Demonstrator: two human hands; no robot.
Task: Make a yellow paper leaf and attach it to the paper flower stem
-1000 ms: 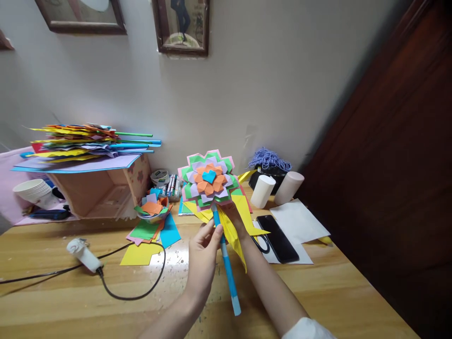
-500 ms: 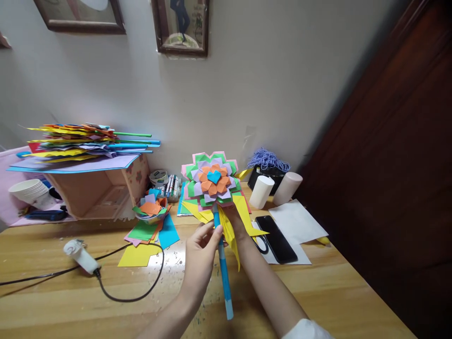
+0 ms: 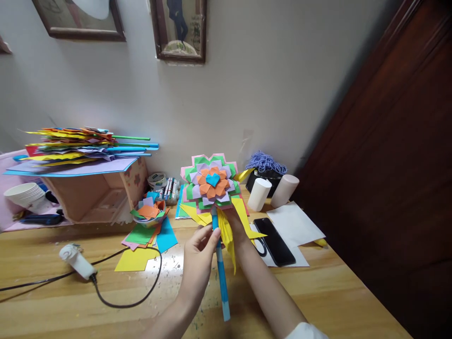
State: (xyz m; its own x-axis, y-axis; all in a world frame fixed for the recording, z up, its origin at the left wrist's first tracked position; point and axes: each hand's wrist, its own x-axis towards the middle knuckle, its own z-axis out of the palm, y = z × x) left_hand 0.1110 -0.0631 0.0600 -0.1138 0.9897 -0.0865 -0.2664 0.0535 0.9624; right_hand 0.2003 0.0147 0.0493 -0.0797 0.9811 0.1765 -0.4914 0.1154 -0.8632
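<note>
Blue stem [image 3: 221,275] pinched in the left hand [image 3: 198,252], the paper flower [image 3: 212,181] is held up over the table [image 3: 328,296]; the stem has been swung slightly more upright, apparently only a small adjustment, while the grip of the right hand [image 3: 236,225], partly hidden, cannot be told

Room opens at the front right of the table [image 3: 339,296]; a black cord [image 3: 125,307] loops across the left.

A hand could pass over bare wood between the right forearm [image 3: 264,282] and the table's right edge; farther back, a phone [image 3: 274,241] and two pale cylinders [image 3: 260,194] block the way. Between the forearms, a blue stem [image 3: 221,278] divides the gap. Past the left hand [image 3: 198,249], the cord, a white device [image 3: 76,262] and coloured sheets [image 3: 167,237] obstruct a low reach toward the pink box [image 3: 134,181].
</note>
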